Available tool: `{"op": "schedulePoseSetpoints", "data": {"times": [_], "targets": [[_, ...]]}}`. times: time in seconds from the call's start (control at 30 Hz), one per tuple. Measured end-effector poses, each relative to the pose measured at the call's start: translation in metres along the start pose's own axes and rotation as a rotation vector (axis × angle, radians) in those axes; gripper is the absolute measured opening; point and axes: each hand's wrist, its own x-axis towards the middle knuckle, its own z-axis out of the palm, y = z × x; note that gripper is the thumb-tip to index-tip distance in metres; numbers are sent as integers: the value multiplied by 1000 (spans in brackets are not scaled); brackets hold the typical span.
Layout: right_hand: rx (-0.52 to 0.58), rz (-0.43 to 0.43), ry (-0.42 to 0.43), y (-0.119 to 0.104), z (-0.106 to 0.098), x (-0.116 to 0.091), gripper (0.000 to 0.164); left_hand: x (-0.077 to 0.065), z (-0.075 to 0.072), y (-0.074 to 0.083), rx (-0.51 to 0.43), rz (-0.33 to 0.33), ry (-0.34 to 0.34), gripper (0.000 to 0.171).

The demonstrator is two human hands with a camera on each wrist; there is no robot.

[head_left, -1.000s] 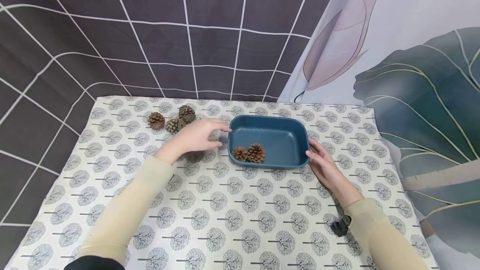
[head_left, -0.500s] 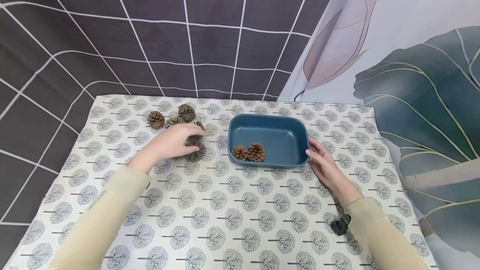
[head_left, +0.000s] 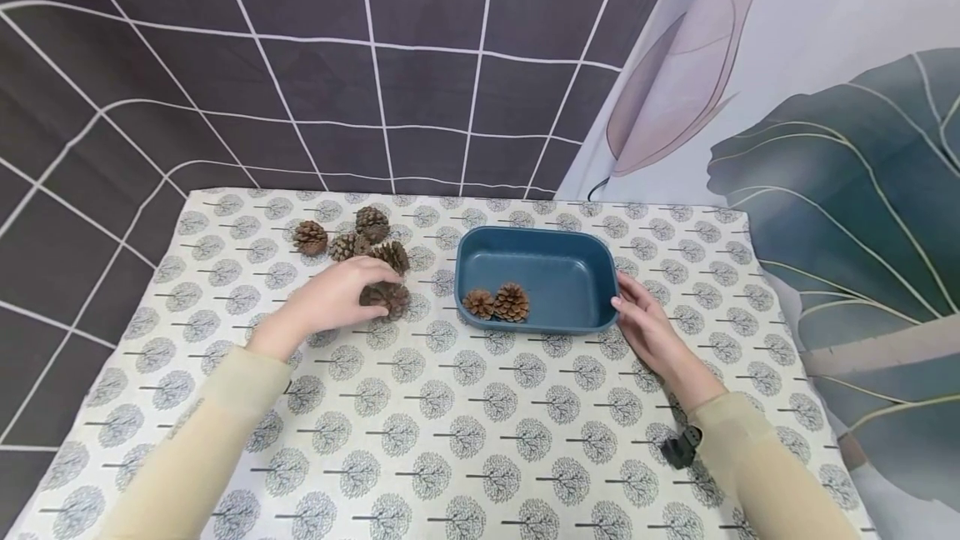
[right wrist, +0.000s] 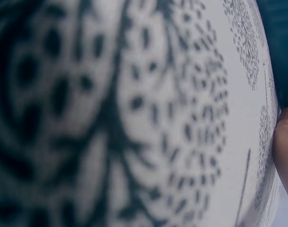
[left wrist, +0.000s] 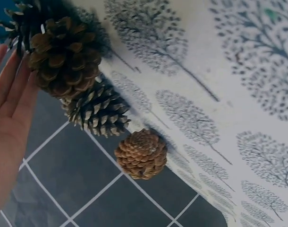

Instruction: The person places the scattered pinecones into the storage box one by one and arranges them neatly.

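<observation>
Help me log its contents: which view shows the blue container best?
The head view: it looks down into the blue container, showing two pinecones inside. The right wrist view catches only a blue patch of it at upper right; the left wrist view has a blue sliver at upper left, possibly it.

Lit brightly and evenly in the head view, with a pale glare on the floor of the blue tray [head_left: 536,275], right of its middle. Shaded only gently left of the tray, around the pine cone [head_left: 392,300] at the left hand [head_left: 330,294]. Sharp enough near the tray, but stretched far out from it. Much dimmer and bluish in the left wrist view. Dim also in the right wrist view, heavily blurred on the close cloth [right wrist: 134,113], and curved along the cloth's border beside the tray.
</observation>
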Motion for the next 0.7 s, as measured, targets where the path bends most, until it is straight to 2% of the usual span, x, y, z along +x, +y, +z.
{"op": "schedulePoseSetpoints", "data": {"times": [0.23, 0.53, 0.7], "targets": [[1, -4, -2, 0, 0, 0, 61, -2, 5, -4, -19, -29, 10, 55], [41, -26, -7, 1, -1, -1, 49, -1, 10, -9, -44, -64, 23, 60], [36, -19, -5, 0, 0, -1, 51, -1, 11, -9, -36, -66, 16, 59]]}}
